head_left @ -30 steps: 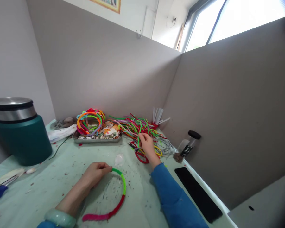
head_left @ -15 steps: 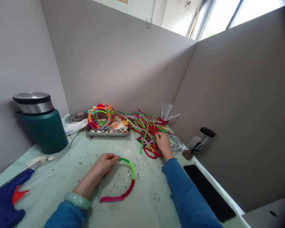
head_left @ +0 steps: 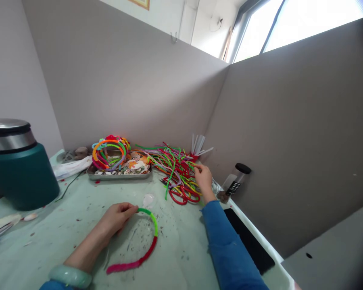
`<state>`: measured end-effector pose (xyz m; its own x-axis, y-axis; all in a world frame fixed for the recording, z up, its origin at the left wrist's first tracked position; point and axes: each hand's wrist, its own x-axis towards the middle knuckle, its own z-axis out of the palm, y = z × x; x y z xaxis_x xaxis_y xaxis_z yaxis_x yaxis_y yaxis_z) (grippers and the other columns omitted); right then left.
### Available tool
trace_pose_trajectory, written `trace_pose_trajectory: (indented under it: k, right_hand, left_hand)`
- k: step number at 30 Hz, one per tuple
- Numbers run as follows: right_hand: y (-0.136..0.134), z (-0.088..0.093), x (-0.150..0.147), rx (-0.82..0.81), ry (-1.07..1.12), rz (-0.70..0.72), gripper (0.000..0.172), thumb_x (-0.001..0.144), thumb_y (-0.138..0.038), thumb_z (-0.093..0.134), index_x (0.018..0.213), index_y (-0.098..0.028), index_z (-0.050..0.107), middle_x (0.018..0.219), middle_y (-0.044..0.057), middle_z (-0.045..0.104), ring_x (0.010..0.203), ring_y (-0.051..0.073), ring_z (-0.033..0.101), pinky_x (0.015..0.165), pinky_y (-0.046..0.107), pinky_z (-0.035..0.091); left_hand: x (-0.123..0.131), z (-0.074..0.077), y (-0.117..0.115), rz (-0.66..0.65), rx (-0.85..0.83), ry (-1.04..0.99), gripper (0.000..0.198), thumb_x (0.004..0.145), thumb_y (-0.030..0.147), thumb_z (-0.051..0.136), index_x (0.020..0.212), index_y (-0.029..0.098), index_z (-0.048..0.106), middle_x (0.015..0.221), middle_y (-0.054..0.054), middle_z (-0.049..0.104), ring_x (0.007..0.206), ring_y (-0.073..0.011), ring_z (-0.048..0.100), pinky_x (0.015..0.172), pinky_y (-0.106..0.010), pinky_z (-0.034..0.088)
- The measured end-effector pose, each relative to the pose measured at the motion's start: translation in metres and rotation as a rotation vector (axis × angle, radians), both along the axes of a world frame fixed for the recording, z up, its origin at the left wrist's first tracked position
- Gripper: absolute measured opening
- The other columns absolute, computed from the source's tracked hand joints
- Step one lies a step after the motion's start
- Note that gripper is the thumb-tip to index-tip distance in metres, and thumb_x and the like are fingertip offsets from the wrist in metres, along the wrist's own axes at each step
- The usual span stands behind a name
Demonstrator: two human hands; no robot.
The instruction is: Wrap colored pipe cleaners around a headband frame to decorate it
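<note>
The left hand (head_left: 117,218) pinches the green end of a fuzzy band (head_left: 155,231) between thumb and fingers. From these fingertips the band bows rightward in an open C, passing through lime and red to a pink free end on the near side of the fingers. A smooth, pale green bangle (head_left: 70,276) rings the wrist behind them.

The right hand (head_left: 204,178) has thumb and fingertips drawn close together at the right edge of a tangled heap of thin, fuzzy stems (head_left: 172,161); whether they grip a strand cannot be told. Scissors (head_left: 178,203) with looped red handles lie left of and nearer than these fingers. Farther left, a shallow metal tray (head_left: 121,177) bears fuzzy multicoloured hoops (head_left: 110,141) and flat, pale pieces.
</note>
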<state>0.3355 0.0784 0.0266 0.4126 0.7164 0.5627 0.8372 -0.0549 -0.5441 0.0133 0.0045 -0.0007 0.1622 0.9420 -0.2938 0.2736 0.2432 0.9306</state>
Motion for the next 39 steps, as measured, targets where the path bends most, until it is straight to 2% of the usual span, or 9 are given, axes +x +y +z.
trace_pose_trajectory:
  k: [2, 6, 13, 19, 24, 27, 32, 35, 39]
  right_hand:
    - [-0.001, 0.002, -0.002, -0.072, -0.022, 0.035, 0.032, 0.078, -0.031, 0.039, 0.088, -0.017, 0.066, 0.084, 0.007, 0.066, 0.075, 0.019, 0.056, 0.065, 0.026, 0.037]
    - [-0.003, -0.002, -0.011, -0.269, -0.079, 0.151, 0.021, 0.073, -0.03, 0.05, 0.069, -0.02, 0.068, 0.066, 0.003, 0.066, 0.06, 0.015, 0.055, 0.054, 0.024, 0.033]
    - [-0.007, -0.011, -0.024, -0.447, -0.174, 0.083, 0.012, 0.067, -0.027, 0.058, 0.068, -0.019, 0.067, 0.072, 0.007, 0.067, 0.068, 0.019, 0.057, 0.054, 0.024, 0.031]
    - [-0.008, -0.006, -0.017, -0.444, -0.183, -0.018, 0.024, 0.077, -0.027, 0.045, 0.086, -0.017, 0.065, 0.085, 0.011, 0.065, 0.082, 0.023, 0.057, 0.062, 0.027, 0.034]
    - [-0.009, -0.001, -0.018, -0.483, -0.159, 0.126, 0.016, 0.072, -0.032, 0.055, 0.074, -0.022, 0.067, 0.076, 0.003, 0.066, 0.074, 0.017, 0.057, 0.06, 0.024, 0.034]
    - [-0.009, -0.006, -0.028, -0.478, -0.132, 0.153, 0.013, 0.067, -0.03, 0.06, 0.066, -0.019, 0.066, 0.071, 0.006, 0.065, 0.071, 0.019, 0.057, 0.06, 0.025, 0.033]
    - [-0.008, -0.016, -0.04, -0.349, -0.021, 0.152, 0.012, 0.071, -0.022, 0.053, 0.072, -0.016, 0.063, 0.084, 0.011, 0.063, 0.081, 0.021, 0.055, 0.066, 0.028, 0.033]
    - [-0.006, -0.011, -0.037, -0.265, 0.118, 0.172, 0.014, 0.074, -0.025, 0.048, 0.074, -0.016, 0.059, 0.074, 0.008, 0.061, 0.075, 0.019, 0.054, 0.064, 0.027, 0.034]
    - [-0.005, 0.005, -0.029, -0.201, 0.373, 0.28, 0.02, 0.078, -0.03, 0.041, 0.065, -0.017, 0.05, 0.051, 0.0, 0.049, 0.05, 0.013, 0.046, 0.049, 0.023, 0.033]
  left_hand:
    - [0.0, -0.001, 0.0, -0.035, 0.014, 0.011, 0.052, 0.054, 0.064, 0.059, 0.068, 0.014, 0.057, 0.036, 0.011, 0.027, 0.03, -0.0049, 0.023, 0.032, -0.02, 0.018]
    - [0.0, -0.001, 0.001, -0.045, 0.007, 0.012, 0.055, 0.054, 0.066, 0.058, 0.071, 0.014, 0.057, 0.036, 0.011, 0.027, 0.031, -0.0053, 0.023, 0.032, -0.02, 0.019]
    - [0.0, 0.0, 0.0, -0.049, 0.015, 0.008, 0.051, 0.056, 0.063, 0.058, 0.07, 0.014, 0.056, 0.037, 0.01, 0.028, 0.031, -0.0057, 0.024, 0.032, -0.02, 0.019]
    - [0.0, -0.002, 0.0, -0.054, 0.016, 0.002, 0.05, 0.056, 0.064, 0.057, 0.068, 0.015, 0.054, 0.038, 0.01, 0.027, 0.032, -0.0054, 0.023, 0.032, -0.02, 0.019]
    - [0.001, -0.001, 0.0, -0.046, 0.013, -0.006, 0.05, 0.056, 0.063, 0.058, 0.068, 0.015, 0.055, 0.039, 0.01, 0.028, 0.033, -0.0056, 0.024, 0.032, -0.019, 0.02]
    - [0.0, -0.002, 0.0, -0.051, 0.019, 0.005, 0.051, 0.056, 0.063, 0.058, 0.069, 0.014, 0.056, 0.039, 0.01, 0.028, 0.033, -0.0056, 0.024, 0.032, -0.019, 0.02]
    - [-0.002, -0.005, 0.001, -0.063, 0.025, 0.0, 0.05, 0.059, 0.063, 0.056, 0.071, 0.014, 0.056, 0.041, 0.01, 0.029, 0.034, -0.0055, 0.025, 0.031, -0.019, 0.021]
    - [-0.002, -0.005, 0.001, -0.07, 0.027, -0.011, 0.049, 0.06, 0.061, 0.056, 0.072, 0.014, 0.056, 0.042, 0.01, 0.03, 0.034, -0.0055, 0.026, 0.031, -0.019, 0.023]
    - [-0.002, -0.004, 0.001, -0.062, 0.025, -0.013, 0.049, 0.06, 0.061, 0.056, 0.071, 0.014, 0.055, 0.042, 0.01, 0.03, 0.033, -0.0055, 0.026, 0.031, -0.019, 0.023]
